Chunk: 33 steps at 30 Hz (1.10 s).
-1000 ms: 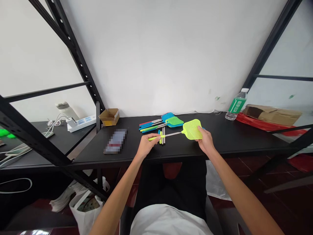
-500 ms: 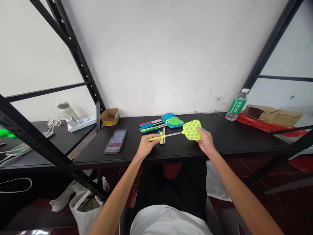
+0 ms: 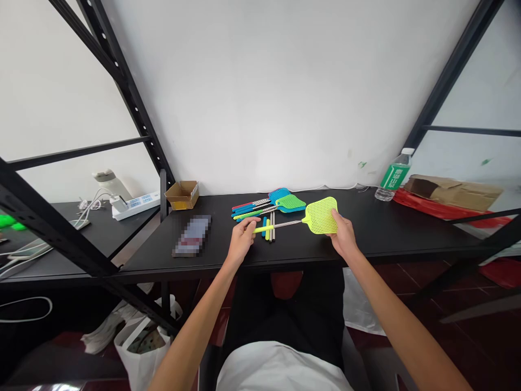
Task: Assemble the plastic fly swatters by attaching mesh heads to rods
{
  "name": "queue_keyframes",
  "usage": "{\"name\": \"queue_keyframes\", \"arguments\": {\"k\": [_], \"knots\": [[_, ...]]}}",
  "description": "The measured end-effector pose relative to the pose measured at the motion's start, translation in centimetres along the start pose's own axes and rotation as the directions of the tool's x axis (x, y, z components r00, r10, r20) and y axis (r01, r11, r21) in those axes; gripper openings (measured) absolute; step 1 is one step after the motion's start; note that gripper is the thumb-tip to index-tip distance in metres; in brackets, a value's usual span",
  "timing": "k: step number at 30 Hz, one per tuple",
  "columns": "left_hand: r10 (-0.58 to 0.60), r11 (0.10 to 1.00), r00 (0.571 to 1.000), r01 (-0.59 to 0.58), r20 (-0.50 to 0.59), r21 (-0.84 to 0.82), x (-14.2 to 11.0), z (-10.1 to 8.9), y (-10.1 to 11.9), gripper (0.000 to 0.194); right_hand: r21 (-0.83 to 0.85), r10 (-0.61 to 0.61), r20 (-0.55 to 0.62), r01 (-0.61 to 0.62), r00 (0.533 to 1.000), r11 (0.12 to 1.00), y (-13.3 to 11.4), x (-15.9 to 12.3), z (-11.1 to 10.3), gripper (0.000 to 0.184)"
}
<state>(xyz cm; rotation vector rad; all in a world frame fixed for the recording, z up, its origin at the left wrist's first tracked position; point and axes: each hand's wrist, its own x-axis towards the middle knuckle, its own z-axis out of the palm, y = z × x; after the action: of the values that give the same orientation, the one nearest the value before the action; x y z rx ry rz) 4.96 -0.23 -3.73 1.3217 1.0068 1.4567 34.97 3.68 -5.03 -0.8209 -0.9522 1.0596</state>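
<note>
- The right hand (image 3: 344,234) holds a lime-green plastic fly swatter (image 3: 321,215) by its mesh head, the fingers (image 3: 334,215) clenched on the edge, over the table (image 3: 378,233).
- The swatter's metal shaft points toward 9 o'clock, crossing above short blue, green and grey rods (image 3: 268,226).
- The left hand (image 3: 242,241) is at the shaft's yellow-green grip (image 3: 260,229), its fingers (image 3: 248,224) released and loosely spread; contact cannot be told.
- So far, one swatter is in hand; a blue swatter (image 3: 279,194), a green swatter (image 3: 290,203) and their handles lie untouched at 12 o'clock.
- A cardboard box (image 3: 182,195) sits at 10 o'clock, a water bottle (image 3: 394,175) at 2 o'clock.
</note>
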Motion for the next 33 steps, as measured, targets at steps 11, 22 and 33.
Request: {"name": "queue_keyframes", "arguments": {"k": [11,22,33], "knots": [[0.114,0.993,0.993,-0.114,-0.005,0.018,0.12,0.02,-0.19,0.038,0.028,0.022,0.014,-0.022,1.0,0.999,-0.08,-0.05,0.16,0.041],[0.17,0.981,0.985,-0.171,0.017,0.088,0.08,-0.17,0.11,0.037,-0.036,0.023,-0.023,-0.024,0.999,0.999,-0.04,-0.01,0.2,0.045],[0.065,0.994,0.996,-0.071,0.067,0.089,-0.06,0.03,0.08,0.038,-0.03,0.003,0.01,-0.003,1.0,1.0,-0.28,-0.26,0.34,0.048]]}}
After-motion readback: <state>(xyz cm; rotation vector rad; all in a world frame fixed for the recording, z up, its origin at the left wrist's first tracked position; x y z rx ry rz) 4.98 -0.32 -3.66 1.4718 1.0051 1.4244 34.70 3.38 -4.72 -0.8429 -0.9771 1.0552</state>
